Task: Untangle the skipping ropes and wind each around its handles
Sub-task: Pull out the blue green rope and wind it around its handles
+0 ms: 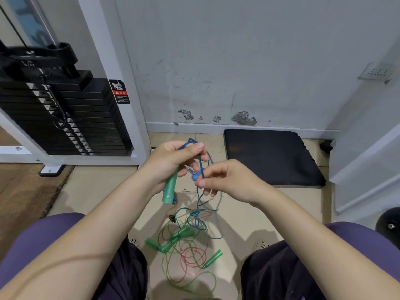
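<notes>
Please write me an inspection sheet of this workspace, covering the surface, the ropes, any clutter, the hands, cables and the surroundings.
Surface: beige tiled floor, seen between the seated person's knees.
Job's things: blue rope held up between both hands; green handle in the left hand; tangled pile of green, red and blue ropes on the floor with more green handles in it.
Clutter: black mat by the wall.
Grips: left hand grips the green handle and a loop of blue rope; right hand pinches the blue rope.
Cables: black coiled cord hanging on the weight stack.
Surroundings: weight stack in a white frame, scuffed white wall, wall socket.
</notes>
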Demonstrator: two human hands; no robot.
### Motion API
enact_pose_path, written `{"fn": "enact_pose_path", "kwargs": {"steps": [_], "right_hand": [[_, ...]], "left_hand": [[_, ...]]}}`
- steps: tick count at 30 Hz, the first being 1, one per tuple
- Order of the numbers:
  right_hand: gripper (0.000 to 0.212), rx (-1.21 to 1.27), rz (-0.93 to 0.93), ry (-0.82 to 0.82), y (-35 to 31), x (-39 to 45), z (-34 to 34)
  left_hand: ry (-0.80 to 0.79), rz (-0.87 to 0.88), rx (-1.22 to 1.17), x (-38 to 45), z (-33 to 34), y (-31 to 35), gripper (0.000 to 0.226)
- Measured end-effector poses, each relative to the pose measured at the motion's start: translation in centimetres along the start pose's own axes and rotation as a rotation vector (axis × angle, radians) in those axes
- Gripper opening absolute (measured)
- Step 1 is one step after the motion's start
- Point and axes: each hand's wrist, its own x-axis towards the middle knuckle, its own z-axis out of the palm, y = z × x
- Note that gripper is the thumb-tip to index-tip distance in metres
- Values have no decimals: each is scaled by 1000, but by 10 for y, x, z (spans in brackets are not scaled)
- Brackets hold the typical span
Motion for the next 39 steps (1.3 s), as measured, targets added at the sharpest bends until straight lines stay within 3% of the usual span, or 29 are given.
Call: {"fn": "enact_pose_path", "kwargs": {"steps": [3, 7, 12, 17, 22, 24, 26, 28, 30, 35, 39], "right_hand": [[14, 99, -65, 106, -6, -1, -7], [10, 243, -157, 194, -14, -5, -17], [12, 236, -225, 405, -21, -6, -32], [17, 196, -132, 640, -15, -9, -59], [41, -115, -10, 628, -9, -11, -53], [36, -169, -66, 595, -11, -10, -47], [20, -128, -165, 425, -13, -8, -36], [20, -73, -211, 249, -12, -7, -22], [20, -70, -204, 181, -11, -7, -14], [14, -175, -144, 172, -11, -6, -14], [20, -272, -177, 343, -13, -5, -20]], "left_hand": [[-43, -50, 232, 0, -7, -3, 19], [-269, -122, 451, -3, -4, -12, 18], [-249, -138, 668, -2, -14, -7, 19], [-171, -126, 580, -4, -33, 6, 24], [-134, -71, 324, -2, -27, 8, 29], [-156, -49, 282, -3, -17, 7, 29], [-191, -34, 270, -4, -7, 4, 29], [-230, -23, 238, -5, -1, 0, 30], [-272, -19, 245, -5, 1, -2, 32], [-330, -37, 323, -3, -5, -2, 30], [-351, -108, 379, 2, -15, -2, 28]]}}
